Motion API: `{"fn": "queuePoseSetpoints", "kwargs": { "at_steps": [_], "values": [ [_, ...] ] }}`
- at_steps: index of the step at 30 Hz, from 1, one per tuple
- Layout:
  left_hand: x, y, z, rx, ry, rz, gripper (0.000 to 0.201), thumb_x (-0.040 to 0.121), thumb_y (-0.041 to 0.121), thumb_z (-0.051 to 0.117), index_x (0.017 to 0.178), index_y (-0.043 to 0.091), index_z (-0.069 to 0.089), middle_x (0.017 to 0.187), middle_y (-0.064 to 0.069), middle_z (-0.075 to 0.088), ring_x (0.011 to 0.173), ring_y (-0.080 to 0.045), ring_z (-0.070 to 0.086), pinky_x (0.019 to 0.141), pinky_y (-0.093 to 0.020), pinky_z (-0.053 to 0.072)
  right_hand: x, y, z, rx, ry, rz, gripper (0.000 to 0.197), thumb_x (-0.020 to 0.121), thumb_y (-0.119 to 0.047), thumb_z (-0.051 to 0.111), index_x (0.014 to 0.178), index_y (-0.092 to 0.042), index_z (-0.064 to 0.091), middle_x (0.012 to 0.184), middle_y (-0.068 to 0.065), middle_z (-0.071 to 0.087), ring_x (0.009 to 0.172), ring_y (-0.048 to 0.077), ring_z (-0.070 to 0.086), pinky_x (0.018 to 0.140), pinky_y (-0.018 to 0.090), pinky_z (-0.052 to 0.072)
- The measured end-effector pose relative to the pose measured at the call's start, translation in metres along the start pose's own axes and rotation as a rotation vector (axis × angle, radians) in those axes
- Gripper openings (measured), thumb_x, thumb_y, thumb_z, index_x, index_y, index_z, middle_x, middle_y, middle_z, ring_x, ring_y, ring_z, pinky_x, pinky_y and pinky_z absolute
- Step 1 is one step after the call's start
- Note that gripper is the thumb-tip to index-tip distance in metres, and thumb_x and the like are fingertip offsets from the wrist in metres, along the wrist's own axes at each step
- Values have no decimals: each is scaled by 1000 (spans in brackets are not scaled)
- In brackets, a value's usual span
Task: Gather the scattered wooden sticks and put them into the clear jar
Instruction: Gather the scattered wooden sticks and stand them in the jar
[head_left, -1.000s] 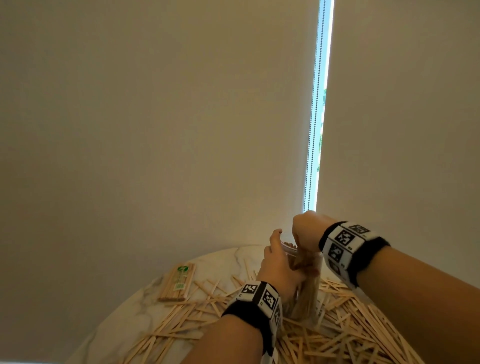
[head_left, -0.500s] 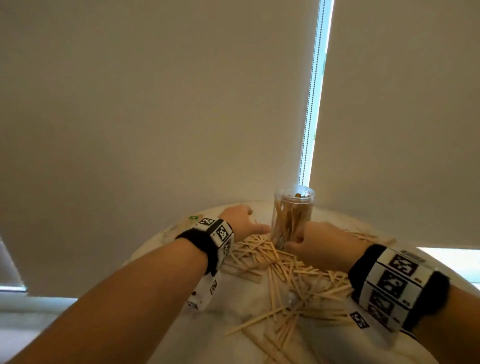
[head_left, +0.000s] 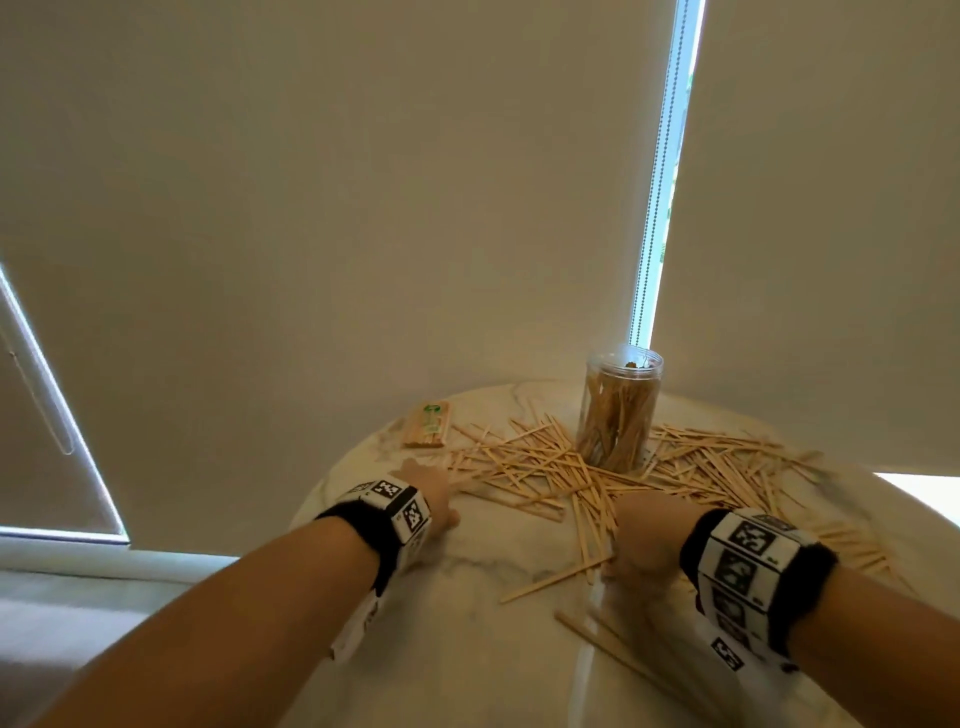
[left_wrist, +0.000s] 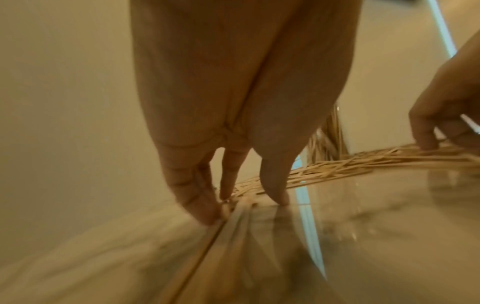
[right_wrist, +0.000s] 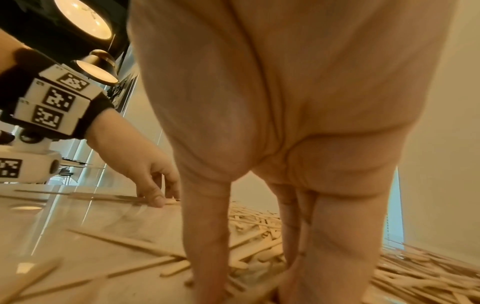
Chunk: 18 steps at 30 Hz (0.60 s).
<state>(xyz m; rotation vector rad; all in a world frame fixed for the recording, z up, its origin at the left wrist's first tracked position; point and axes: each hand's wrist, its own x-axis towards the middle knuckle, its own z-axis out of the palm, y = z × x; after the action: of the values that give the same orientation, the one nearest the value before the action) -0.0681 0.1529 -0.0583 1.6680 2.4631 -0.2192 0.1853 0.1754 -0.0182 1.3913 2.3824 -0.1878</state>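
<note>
The clear jar stands upright at the back of the round marble table, partly filled with wooden sticks. Loose sticks lie scattered around and in front of it. My left hand reaches down at the pile's left edge. In the left wrist view its fingers and thumb point straight down and touch the tabletop beside stick ends. My right hand is down on the sticks in front of the jar. Its thumb and fingers press into the pile. Neither hand has lifted anything.
A wrapped pack of sticks lies at the table's back left. Roller blinds hang close behind the table, with a bright gap and bead chain behind the jar. More sticks lie near the front edge.
Both hands have left the top of the jar and come down to the scattered sticks, left hand to the left of the pile, right hand in front of the jar.
</note>
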Motion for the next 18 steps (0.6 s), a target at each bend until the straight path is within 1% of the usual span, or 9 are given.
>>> {"fn": "queuePoseSetpoints", "kwargs": {
  "at_steps": [2,4,5,6,8,9,12,15,18],
  "values": [
    [-4,13,1,-55,36,81,37,92,35,63,118,8,64,119,-12,64,103,-27,64,81,-32,53,-7,-1,-4,-68,-20,-9,27,102,-24,49,104,-5,68,79,1,53,75,18,51,64,23,42],
    [-9,22,0,-103,43,127,34,90,34,64,115,11,67,111,-8,66,97,-25,65,81,-33,55,-15,-3,-7,-98,-29,-37,30,104,-21,43,108,-1,66,84,5,58,76,19,56,65,22,44],
    [-11,23,-2,-133,32,136,37,91,39,63,116,12,66,109,-6,65,97,-23,64,83,-34,53,-15,-2,-7,-118,-7,-59,32,104,-24,44,111,-2,66,95,9,64,86,22,60,71,25,46],
    [-16,23,-8,-151,8,140,41,91,45,62,117,13,65,108,-5,62,99,-22,61,84,-34,50,-15,-2,-6,-103,9,-53,35,104,-32,44,105,-6,67,99,8,66,90,23,62,74,27,47],
    [-32,13,-26,-165,-44,149,47,88,54,64,113,14,63,108,-7,61,99,-24,59,82,-33,46,-16,-1,-2,-23,31,-17,48,101,-53,43,77,-15,60,85,2,60,79,17,56,68,26,44],
    [-42,4,-35,-170,-62,158,46,85,55,68,107,14,64,105,-6,63,96,-24,60,79,-32,46,-13,0,0,-20,33,-17,53,98,-61,43,71,-17,55,81,-1,57,78,16,55,68,25,42],
    [-73,-33,-44,-142,-206,75,50,76,48,80,108,11,70,97,-5,72,84,-21,67,75,-32,57,-6,6,6,33,29,-7,60,88,-72,49,77,-14,62,79,-2,60,75,15,56,68,26,43],
    [-92,-60,-24,-105,-415,-22,54,69,43,87,106,6,72,89,-6,73,77,-20,67,75,-35,62,-7,8,7,80,21,-14,63,77,-79,56,64,-17,54,66,-4,56,59,10,50,62,26,43],
    [-101,-61,-8,-199,-434,3,37,78,28,83,104,2,74,92,-11,74,79,-20,68,78,-36,62,-12,1,9,57,-5,-23,64,69,-81,63,66,-17,54,67,-4,55,61,13,50,61,26,43]
  ]
}}
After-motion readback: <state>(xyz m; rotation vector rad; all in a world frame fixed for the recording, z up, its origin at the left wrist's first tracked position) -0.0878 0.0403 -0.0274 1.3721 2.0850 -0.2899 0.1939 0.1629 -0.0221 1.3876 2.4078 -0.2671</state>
